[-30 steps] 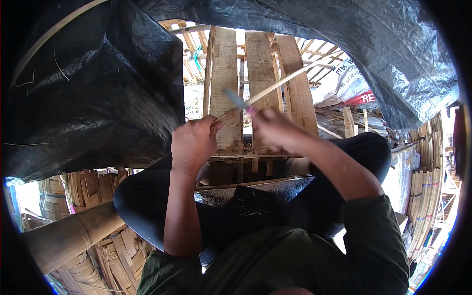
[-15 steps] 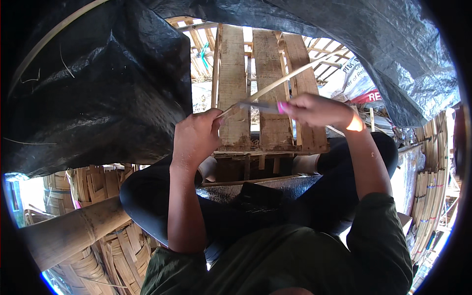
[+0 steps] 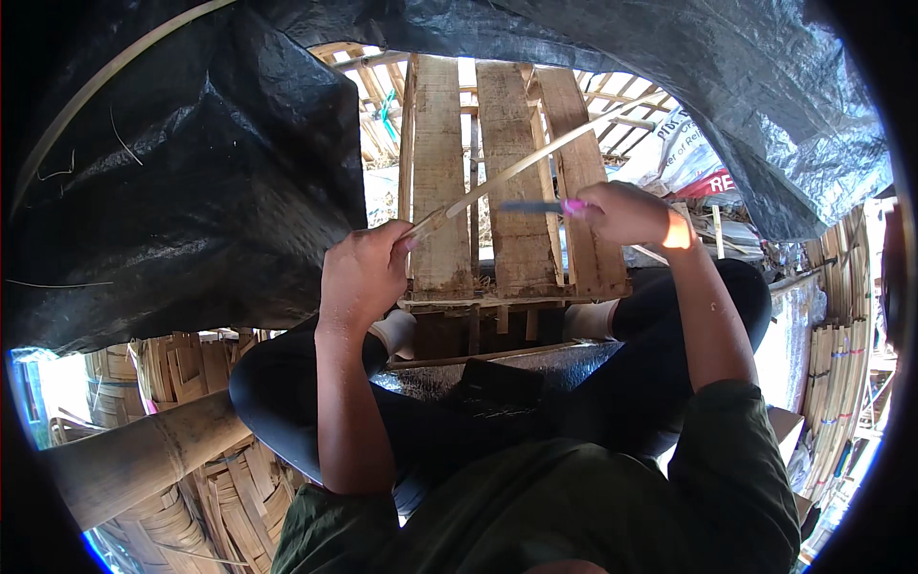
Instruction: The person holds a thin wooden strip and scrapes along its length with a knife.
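Note:
A long, thin, pale bamboo strip [image 3: 535, 160] slants from lower left to upper right above the wooden planks. My left hand [image 3: 363, 277] pinches its lower end, fingers closed. In my right hand [image 3: 631, 214] is a knife [image 3: 532, 207], its dark blade pointing left and a bit of pink showing at the grip. The blade sits just below and to the right of the strip, apart from it, and is slightly blurred. Near my left fingers the strip looks darker and thinner. My right fingers are wrapped round the handle, which is mostly hidden.
Weathered planks [image 3: 512, 172] stretch away in front of me, with gaps between them. Black plastic sheeting [image 3: 182, 191] hangs at left and overhead. A thick bamboo pole [image 3: 143, 454] lies at lower left beside woven bamboo. Bundled strips [image 3: 832, 383] stand at right. A dark flat object [image 3: 502, 385] lies between my legs.
The knife has moved right, from against the strip to clear of it. My left hand has shifted slightly left and down with the strip still held.

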Motion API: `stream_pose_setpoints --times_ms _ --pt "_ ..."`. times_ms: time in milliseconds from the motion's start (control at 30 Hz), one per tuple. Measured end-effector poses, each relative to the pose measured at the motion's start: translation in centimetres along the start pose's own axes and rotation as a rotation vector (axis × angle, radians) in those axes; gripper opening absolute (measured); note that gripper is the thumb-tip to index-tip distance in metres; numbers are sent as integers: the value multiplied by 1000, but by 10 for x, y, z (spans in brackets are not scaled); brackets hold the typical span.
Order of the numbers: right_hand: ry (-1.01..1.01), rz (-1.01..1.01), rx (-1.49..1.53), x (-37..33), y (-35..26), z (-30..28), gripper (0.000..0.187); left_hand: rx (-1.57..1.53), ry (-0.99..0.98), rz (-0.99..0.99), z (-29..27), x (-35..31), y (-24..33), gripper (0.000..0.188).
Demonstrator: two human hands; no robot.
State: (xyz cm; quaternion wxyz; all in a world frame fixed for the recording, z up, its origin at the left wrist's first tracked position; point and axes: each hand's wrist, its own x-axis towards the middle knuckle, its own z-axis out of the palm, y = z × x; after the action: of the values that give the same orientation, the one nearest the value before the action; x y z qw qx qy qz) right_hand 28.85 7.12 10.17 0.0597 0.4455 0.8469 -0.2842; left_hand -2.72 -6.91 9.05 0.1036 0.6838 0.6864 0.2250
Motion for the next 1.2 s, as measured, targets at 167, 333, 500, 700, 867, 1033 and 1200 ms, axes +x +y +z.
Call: stream_pose_setpoints --times_ms 167,333,500,700,867,1033,1200 --pt "-181 -22 -139 -8 19 18 29 14 2 13 5 -5 18 6" --pt "267 34 -57 -8 47 6 27 43 65 46 -6 -11 36 6" --pt "287 176 -93 -31 25 4 25 38 68 52 -30 -20 60 7" --pt "373 397 -280 -88 30 -45 31 16 -27 -1 -72 -45 75 14" --pt "686 366 -210 -120 41 -49 24 33 -153 -74 -108 -61 111 25" --pt "573 56 118 -131 13 -35 21 113 -307 -104 -119 -86 136 32" --pt "320 -194 142 -155 1 -31 20 4 -395 -168 -140 -107 149 27"
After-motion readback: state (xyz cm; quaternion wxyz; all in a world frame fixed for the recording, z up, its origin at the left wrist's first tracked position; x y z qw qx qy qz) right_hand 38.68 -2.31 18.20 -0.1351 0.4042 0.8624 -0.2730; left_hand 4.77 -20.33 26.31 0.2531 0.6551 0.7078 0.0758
